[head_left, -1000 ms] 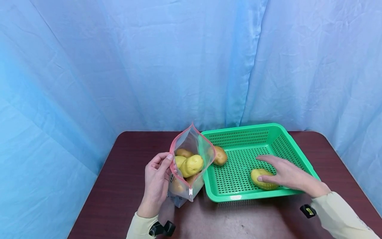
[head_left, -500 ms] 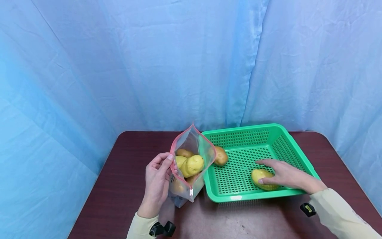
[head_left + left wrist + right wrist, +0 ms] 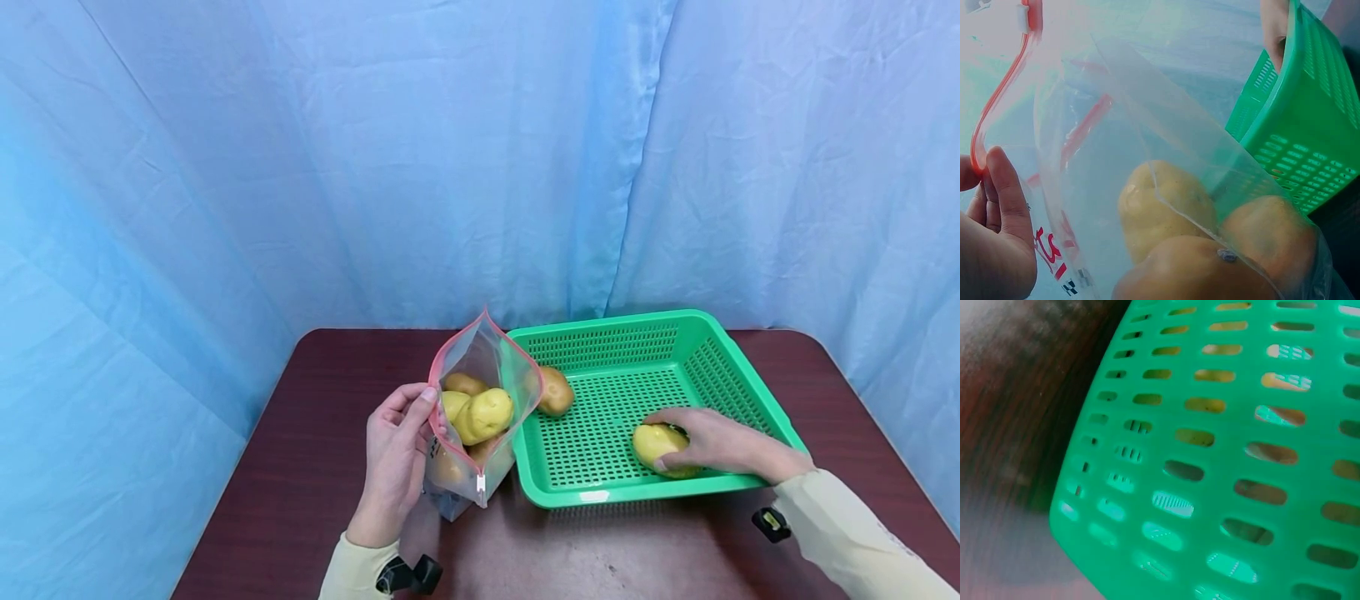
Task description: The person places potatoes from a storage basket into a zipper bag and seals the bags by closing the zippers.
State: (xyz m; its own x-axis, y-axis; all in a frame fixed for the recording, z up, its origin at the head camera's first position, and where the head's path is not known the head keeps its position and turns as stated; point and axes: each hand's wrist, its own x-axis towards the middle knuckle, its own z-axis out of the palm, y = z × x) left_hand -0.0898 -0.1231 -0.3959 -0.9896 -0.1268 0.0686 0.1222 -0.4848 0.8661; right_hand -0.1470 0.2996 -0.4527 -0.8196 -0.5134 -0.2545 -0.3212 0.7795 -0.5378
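My left hand point(image 3: 397, 450) pinches the pink-edged rim of a clear slider zip bag point(image 3: 528, 392), whose mouth is spread. Inside sit several yellow and tan-brown oval pieces of produce point(image 3: 483, 417), their kind uncertain; the left wrist view shows a dark stem spot on one brown piece point(image 3: 1191, 272). Within the green basket point(image 3: 750, 379), my right hand point(image 3: 716, 442) grips a yellow oval piece of produce point(image 3: 656, 446), thumb at the near side and fingers over the far side. Only slivers of yellow show through the basket's slots in the right wrist view.
A brown oval piece of produce point(image 3: 555, 392) lies by the basket's left wall, partly behind the bag. Bag and basket stand side by side on a dark red-brown table point(image 3: 315, 417). Blue curtains point(image 3: 450, 167) hang behind the table.
My right hand has lowered over the yellow produce, and its fingers have closed in from hovering above to gripping it. The left hand and bag have stayed almost still.
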